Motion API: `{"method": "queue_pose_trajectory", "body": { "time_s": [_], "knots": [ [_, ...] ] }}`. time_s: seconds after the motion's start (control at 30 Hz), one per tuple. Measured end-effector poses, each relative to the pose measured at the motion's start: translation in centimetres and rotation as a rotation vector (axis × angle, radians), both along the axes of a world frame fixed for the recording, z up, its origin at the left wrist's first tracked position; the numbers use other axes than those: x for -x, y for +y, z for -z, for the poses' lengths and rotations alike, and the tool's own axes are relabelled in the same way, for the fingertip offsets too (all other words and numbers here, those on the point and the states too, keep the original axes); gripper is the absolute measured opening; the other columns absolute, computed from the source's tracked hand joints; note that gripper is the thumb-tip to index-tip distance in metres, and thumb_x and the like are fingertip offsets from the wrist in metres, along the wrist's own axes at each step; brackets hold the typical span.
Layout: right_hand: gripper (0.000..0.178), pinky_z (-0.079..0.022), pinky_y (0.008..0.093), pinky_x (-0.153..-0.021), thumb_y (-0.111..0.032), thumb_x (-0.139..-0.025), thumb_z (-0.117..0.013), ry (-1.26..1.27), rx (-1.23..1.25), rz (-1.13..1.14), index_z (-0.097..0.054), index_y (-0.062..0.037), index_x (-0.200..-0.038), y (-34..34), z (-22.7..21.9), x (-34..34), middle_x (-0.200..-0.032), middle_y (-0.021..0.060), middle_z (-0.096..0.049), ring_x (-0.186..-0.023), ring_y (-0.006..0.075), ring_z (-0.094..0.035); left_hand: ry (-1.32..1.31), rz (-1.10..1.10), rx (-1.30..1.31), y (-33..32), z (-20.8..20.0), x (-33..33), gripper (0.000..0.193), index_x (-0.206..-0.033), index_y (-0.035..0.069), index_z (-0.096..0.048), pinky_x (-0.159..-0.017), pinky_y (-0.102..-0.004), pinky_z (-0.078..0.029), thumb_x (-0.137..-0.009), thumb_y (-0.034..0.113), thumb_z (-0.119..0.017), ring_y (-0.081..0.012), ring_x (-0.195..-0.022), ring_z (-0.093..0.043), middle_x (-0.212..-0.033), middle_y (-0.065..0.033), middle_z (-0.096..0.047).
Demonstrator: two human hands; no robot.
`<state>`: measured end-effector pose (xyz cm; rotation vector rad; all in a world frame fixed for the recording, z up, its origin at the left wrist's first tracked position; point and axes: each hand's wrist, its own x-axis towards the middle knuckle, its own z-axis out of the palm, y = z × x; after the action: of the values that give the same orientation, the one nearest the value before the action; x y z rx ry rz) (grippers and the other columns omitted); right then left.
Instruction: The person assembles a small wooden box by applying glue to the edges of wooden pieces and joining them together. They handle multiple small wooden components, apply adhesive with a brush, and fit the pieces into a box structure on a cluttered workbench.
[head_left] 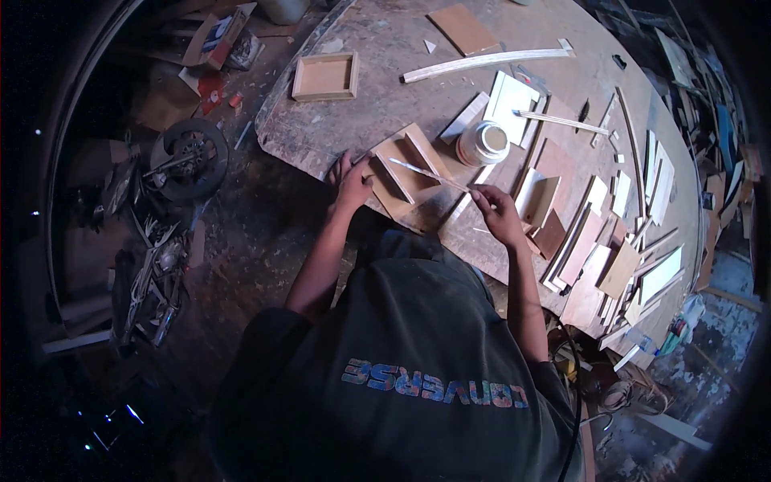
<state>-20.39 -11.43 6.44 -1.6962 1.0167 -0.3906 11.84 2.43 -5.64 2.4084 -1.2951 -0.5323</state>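
A thin wooden stick with a whitish far end is pinched in my right hand. It slants left over a small wooden panel with upright strips, its tip by the nearer strip. My left hand grips that panel's left end at the table's near edge; some fingertips are hidden. Just beyond the stick stands a round white jar. To the right of my right hand is a small wooden piece with a raised side.
The worktable also bears a shallow wooden frame, a long pale strip, a brown board and a white board. Many offcuts, including a tan block, crowd the right side. A wheel lies on the floor at left.
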Motion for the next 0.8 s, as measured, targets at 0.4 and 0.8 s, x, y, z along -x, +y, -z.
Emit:
{"method": "queue_pose_trajectory", "body": {
  "time_s": [0.4, 0.8],
  "knots": [
    [0.022, -0.053, 0.0399, -0.073, -0.021, -0.094, -0.065, 0.046, 0.264, -0.156, -0.069, -0.0039, -0.108, -2.9, 2.3, -5.5, -0.100, 0.0207, -0.063, -0.085, 0.0349, -0.065, 0.024, -0.063, 0.019, 0.3, 0.5, 0.2, 0.064, -0.138, 0.030, -0.055, -0.115, -0.0608, -0.014, -0.079, 0.029, -0.077, -0.0409, -0.146, -0.018, -0.157, -0.0170, -0.023],
    [0.024, -0.051, 0.0410, -0.076, -0.021, -0.094, -0.066, 0.071, 0.220, -0.090, -0.067, -0.0029, -0.110, -2.5, 4.0, -4.7, -0.100, 0.0208, -0.061, -0.090, 0.0362, -0.063, 0.002, -0.061, 0.003, 0.3, 0.6, 0.2, 0.062, -0.137, 0.028, -0.057, -0.116, -0.0593, -0.014, -0.079, 0.033, -0.077, -0.0415, -0.146, -0.018, -0.159, -0.0160, -0.021]
  ]
}}
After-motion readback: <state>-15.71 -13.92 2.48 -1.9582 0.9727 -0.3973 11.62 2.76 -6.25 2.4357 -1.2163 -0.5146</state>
